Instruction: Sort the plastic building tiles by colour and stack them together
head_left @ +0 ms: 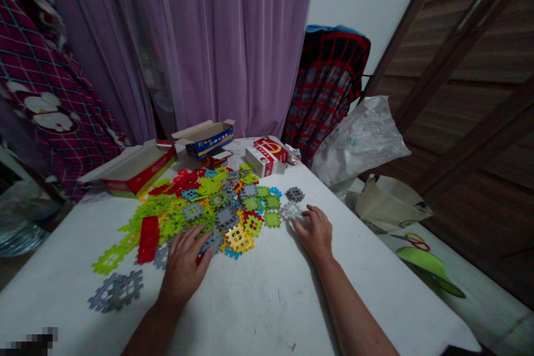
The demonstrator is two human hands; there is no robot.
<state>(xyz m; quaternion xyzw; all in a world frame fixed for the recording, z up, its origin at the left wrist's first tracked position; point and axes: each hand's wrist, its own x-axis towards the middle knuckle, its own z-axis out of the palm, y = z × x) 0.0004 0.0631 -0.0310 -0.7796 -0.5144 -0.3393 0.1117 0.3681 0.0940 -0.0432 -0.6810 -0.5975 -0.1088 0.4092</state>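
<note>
A heap of flat, notched plastic pieces in green, yellow, grey, red and blue covers the middle of the white table. My left hand rests at the heap's near edge, fingers apart, beside grey pieces. To the right, my right hand has its thumb and fingers apart at a light grey piece; whether they touch is unclear. A dark grey piece lies just beyond. Left of my left hand are a red block and grey window pieces.
Behind the heap stand an open red box, a blue box and a red-and-white box. Beyond the table's right edge are a cloth bag, scissors and a green item.
</note>
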